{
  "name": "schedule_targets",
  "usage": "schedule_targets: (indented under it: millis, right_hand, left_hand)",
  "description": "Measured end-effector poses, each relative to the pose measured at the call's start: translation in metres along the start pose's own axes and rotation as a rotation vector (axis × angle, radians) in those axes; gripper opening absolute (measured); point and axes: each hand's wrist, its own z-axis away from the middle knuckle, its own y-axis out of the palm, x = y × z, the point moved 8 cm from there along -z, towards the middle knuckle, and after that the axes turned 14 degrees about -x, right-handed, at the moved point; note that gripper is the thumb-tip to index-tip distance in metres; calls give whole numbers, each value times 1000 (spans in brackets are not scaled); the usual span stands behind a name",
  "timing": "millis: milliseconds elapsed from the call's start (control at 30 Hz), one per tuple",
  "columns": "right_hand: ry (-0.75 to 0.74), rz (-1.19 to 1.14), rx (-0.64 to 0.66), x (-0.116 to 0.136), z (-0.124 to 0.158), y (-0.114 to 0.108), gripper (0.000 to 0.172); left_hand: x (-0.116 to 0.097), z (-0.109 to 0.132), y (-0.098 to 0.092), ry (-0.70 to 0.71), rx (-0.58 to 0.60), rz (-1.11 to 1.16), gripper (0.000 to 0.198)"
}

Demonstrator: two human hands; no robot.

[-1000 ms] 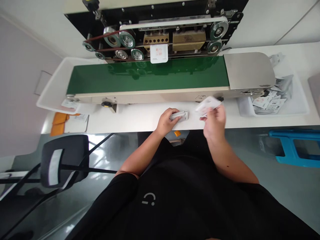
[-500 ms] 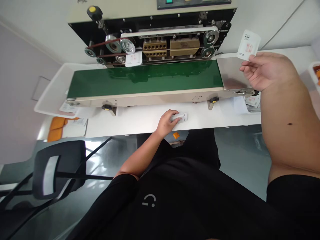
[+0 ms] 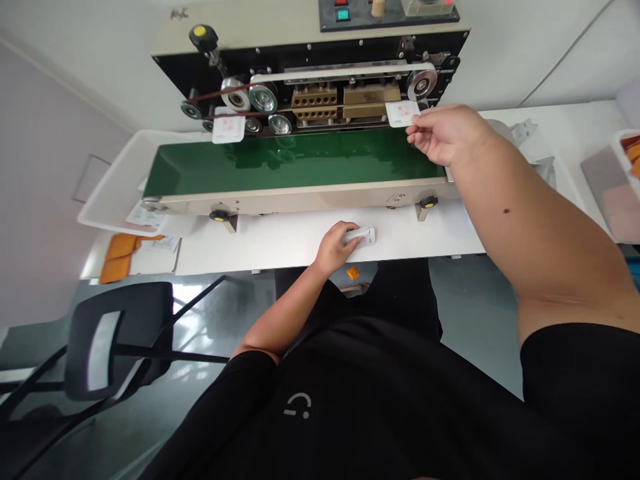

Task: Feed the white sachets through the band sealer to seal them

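Observation:
A small white printed pouch [image 3: 401, 114] is pinched by its corner between the thumb and fingers of my right hand [image 3: 440, 133]. Its top edge meets the right end of the band sealer [image 3: 320, 40], near the metal rollers. Another white pouch [image 3: 229, 128] hangs from the sealer's rollers at the left, above the green conveyor belt [image 3: 300, 157]. Near the table's front edge, my left hand [image 3: 337, 247] is closed round a white pouch stack [image 3: 367, 236]; the fingers partly cover it.
A translucent bin [image 3: 107, 180] holding pouches stands at the belt's left end. Orange packets [image 3: 117, 257] lie on the white table [image 3: 280, 240] at left. At far right is a bin [image 3: 607, 177] with orange items. A black chair [image 3: 120, 340] stands lower left.
My right hand has moved left with its pouch, from beyond the machine's right end to the sealer's rollers. The other pouch has travelled left along the sealer. My left hand has stayed put.

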Motion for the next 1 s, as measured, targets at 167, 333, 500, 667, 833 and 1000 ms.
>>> schedule_targets:
  millis: [167, 333, 500, 667, 833, 1000]
  right_hand:
    - [23, 14, 42, -2, 39, -25, 34]
    - [43, 215, 174, -46, 94, -52, 26]
    - [179, 389, 368, -126, 153, -59, 37]
    - [292, 345, 420, -154, 173, -55, 34]
    - [304, 274, 278, -156, 165, -58, 37]
    - [181, 300, 283, -148, 166, -54, 48]
  left_hand:
    - [-1, 0, -2, -12, -20, 7, 25]
    - [4, -1, -4, -59, -48, 78, 26]
    - [14, -2, -2, -142, -57, 167, 33]
    - [16, 0, -1, -138, -46, 165, 37]
    - [17, 0, 2, -139, -34, 205, 47]
    - [15, 1, 4, -153, -20, 272, 50]
